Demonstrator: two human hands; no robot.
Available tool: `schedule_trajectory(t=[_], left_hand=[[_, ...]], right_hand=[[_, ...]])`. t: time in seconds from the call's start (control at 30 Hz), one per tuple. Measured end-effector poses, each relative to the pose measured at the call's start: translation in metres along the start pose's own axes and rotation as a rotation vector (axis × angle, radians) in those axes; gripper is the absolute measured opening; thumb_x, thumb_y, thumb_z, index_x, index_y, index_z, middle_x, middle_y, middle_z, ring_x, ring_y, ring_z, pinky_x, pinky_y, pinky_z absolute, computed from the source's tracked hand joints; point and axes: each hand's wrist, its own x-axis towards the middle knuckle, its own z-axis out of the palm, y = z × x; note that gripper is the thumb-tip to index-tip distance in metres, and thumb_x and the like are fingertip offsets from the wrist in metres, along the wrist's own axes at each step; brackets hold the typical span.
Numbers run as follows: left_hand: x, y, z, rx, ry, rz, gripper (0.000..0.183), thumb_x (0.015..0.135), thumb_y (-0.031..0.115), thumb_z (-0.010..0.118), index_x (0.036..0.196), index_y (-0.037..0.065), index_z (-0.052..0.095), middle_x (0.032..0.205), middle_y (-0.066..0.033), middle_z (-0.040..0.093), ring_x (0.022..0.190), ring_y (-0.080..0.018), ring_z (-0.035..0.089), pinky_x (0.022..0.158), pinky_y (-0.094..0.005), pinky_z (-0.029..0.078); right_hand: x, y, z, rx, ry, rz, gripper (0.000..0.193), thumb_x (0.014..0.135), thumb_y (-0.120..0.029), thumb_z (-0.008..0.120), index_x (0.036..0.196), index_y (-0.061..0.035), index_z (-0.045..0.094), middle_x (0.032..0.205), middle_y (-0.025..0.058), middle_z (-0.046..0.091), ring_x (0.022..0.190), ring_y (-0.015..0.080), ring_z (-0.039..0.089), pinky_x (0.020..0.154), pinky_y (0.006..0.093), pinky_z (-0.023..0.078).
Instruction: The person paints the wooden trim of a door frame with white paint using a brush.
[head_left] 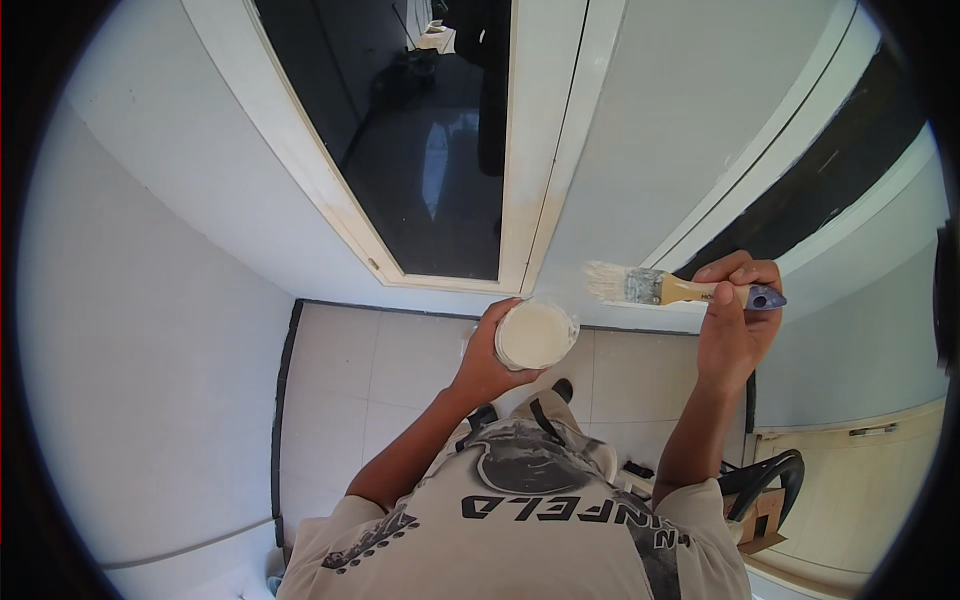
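A small round tub of cream paint [536, 335] sits in my left hand [490, 357], whose fingers wrap round its side. The paint's surface faces up, and the rim is smeared with paint. Out to the right, my right hand [738, 315] grips a paintbrush [683, 289] by its wooden handle, which ends in a purple tip. Its bristles point left and are coated in cream paint; the metal band is smeared too. The brush is held apart from the tub, in front of the wall [680, 130].
Ahead stands a cream-framed window or door with a dark glass pane [420, 160]. Another dark pane [820, 165] is at the right. Pale tiles [330, 400] cover the floor, edged by a dark strip. Behind my right arm are a cardboard box [765, 518] and a black curved object [775, 475].
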Motion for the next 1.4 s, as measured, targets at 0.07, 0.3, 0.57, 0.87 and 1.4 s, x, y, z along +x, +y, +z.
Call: schedule_trajectory(t=[0.07, 0.3, 0.57, 0.87, 1.4], left_hand=[[0.001, -0.004, -0.002, 0.006, -0.010, 0.008, 0.099, 0.063, 0.018, 0.095, 0.142, 0.005, 0.037, 0.136, -0.0146, 0.049, 0.128, -0.0267, 0.051, 0.107, -0.0406, 0.043], [0.001, -0.008, 0.001, -0.054, 0.021, 0.017, 0.099, 0.062, 0.016, 0.094, 0.143, 0.006, 0.037, 0.135, -0.0126, 0.050, 0.126, -0.0250, 0.052, 0.107, -0.0397, 0.043], [-0.001, -0.006, 0.003, -0.025, 0.021, -0.001, 0.101, 0.062, 0.017, 0.094, 0.144, 0.007, 0.036, 0.135, -0.0125, 0.051, 0.126, -0.0246, 0.053, 0.106, -0.0400, 0.044], [-0.005, -0.001, 0.003, -0.071, 0.033, -0.039, 0.099, 0.061, 0.012, 0.091, 0.144, 0.008, 0.038, 0.138, -0.0117, 0.048, 0.128, -0.0268, 0.051, 0.108, -0.0385, 0.043], [-0.008, 0.001, -0.002, -0.062, 0.013, -0.036, 0.098, 0.063, 0.010, 0.090, 0.144, 0.008, 0.036, 0.139, -0.0120, 0.046, 0.129, -0.0266, 0.050, 0.108, -0.0386, 0.043]], right_hand=[[0.006, -0.016, 0.017, -0.054, -0.133, 0.011, 0.020, 0.089, -0.004, 0.072, 0.098, -0.0050, 0.055, 0.088, 0.0116, 0.065, 0.081, 0.0148, 0.063, 0.071, 0.0297, 0.052], [0.013, -0.009, 0.066, -0.456, -0.683, 0.115, 0.018, 0.086, -0.011, 0.076, 0.087, -0.0017, 0.061, 0.074, 0.0096, 0.063, 0.063, 0.0183, 0.059, 0.062, 0.0312, 0.046], [0.003, 0.018, 0.075, -0.597, -0.825, 0.240, 0.023, 0.087, -0.021, 0.079, 0.085, -0.0037, 0.063, 0.074, 0.0117, 0.066, 0.066, 0.0214, 0.063, 0.066, 0.0312, 0.049], [-0.008, 0.028, 0.081, -0.612, -0.871, 0.223, 0.023, 0.086, -0.020, 0.077, 0.086, -0.0036, 0.061, 0.077, 0.0134, 0.065, 0.068, 0.0254, 0.064, 0.067, 0.0334, 0.049], [-0.015, 0.027, 0.087, -0.634, -0.901, 0.215, 0.019, 0.085, -0.016, 0.075, 0.087, -0.0024, 0.062, 0.080, 0.0164, 0.066, 0.072, 0.0319, 0.064, 0.069, 0.0373, 0.050]])
